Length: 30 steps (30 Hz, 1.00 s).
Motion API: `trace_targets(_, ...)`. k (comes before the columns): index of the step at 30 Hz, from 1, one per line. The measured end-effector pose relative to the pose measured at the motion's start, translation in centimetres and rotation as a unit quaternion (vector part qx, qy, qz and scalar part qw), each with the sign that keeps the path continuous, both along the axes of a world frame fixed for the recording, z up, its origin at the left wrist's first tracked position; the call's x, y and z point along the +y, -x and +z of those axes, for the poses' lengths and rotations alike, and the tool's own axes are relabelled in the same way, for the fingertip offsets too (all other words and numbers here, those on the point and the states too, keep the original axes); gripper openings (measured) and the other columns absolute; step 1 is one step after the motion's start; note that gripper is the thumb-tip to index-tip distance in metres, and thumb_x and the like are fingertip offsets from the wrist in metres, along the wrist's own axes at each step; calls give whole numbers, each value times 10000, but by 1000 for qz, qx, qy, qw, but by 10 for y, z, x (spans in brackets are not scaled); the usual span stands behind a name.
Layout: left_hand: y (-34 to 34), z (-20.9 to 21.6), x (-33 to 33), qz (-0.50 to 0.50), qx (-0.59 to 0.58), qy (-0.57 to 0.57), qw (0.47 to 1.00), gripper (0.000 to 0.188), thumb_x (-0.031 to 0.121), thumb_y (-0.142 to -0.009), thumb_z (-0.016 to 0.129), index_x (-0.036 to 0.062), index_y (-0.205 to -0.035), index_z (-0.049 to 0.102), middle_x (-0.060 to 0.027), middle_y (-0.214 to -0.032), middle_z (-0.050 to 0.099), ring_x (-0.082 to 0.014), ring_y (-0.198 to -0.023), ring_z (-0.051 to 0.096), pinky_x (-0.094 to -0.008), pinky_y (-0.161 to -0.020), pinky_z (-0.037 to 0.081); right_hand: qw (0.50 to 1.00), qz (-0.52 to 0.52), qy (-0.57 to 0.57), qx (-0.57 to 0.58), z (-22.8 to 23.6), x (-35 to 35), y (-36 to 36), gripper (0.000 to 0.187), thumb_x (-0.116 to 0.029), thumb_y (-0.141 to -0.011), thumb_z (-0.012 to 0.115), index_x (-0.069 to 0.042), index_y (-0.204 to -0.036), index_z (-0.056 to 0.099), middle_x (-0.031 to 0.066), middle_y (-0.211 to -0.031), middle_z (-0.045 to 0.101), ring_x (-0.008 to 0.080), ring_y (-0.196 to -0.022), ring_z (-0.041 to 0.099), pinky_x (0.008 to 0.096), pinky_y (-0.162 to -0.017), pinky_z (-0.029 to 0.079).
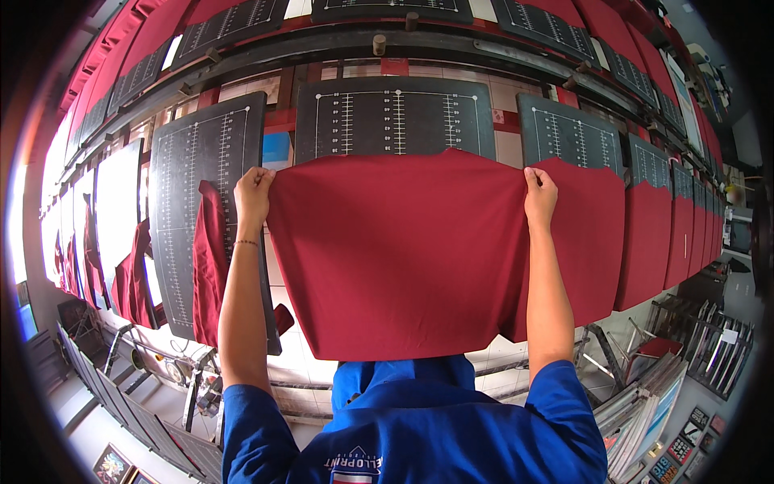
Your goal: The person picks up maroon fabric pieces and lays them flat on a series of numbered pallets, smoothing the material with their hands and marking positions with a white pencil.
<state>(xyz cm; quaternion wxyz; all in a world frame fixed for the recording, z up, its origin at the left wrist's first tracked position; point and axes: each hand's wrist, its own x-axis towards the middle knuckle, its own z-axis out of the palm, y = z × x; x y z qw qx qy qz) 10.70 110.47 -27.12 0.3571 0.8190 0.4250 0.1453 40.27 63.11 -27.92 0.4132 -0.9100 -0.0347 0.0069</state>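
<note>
A dark red fabric panel [399, 258] is stretched wide between my two hands. My left hand [255, 194] pinches its far left corner, and my right hand [540, 196] pinches its far right corner. Most of a black printing board [395, 121] with white ruler scales lies hidden under or behind the panel; only its far part shows. Whether the fabric touches the board cannot be told. On the black board [173, 210] to the left, a folded strip of the same red fabric [210, 266] lies lengthwise beside my left forearm.
Boards to the right carry flat red panels [584, 242]. Further left, bunched red pieces [135, 278] lie on more boards. A dark metal rail [339, 56] with pegs runs behind the row, and another row of boards [234, 28] stands beyond. Stacked frames [645, 411] lean at lower right.
</note>
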Motion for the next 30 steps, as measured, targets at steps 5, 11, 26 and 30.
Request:
trace_targets(5,-3,0,1,7,17,-14,1000,282,278,-917,736,-3,-934,726,-104,-722,653,-169,-653,575,-336,-645,460,999,-18,32,1,-2,6,-2,364,-357,-989,635,-15,-1056,739,155,-1020,751,315,-973,706,405,-873,522)
trace_targets(11,-6,-1,-2,-7,15,-46,999,246,250,-920,725,6,-886,713,-155,-753,699,-281,-703,672,-392,-681,504,987,-47,156,-3,3,19,-2,345,-373,-988,618,-59,-1062,740,113,-1067,732,326,-1010,684,436,-876,521)
trace_targets(26,-43,-11,-94,-177,125,-306,927,647,412,-1027,543,38,-1532,388,-206,-1621,319,-441,-1507,241,-559,-1217,230,873,300,313,-224,20,100,57,662,-420,-990,588,19,-1460,434,230,-1454,509,434,-1390,421,553,-1152,330)
trace_targets(30,47,-42,-95,-12,-77,201,976,774,583,-1014,338,-4,-1513,421,-205,-1544,435,-370,-1427,405,-464,-1171,338,969,226,64,-70,19,17,61,681,-412,-1073,451,53,-1550,309,259,-1610,320,408,-1502,296,483,-1224,254)
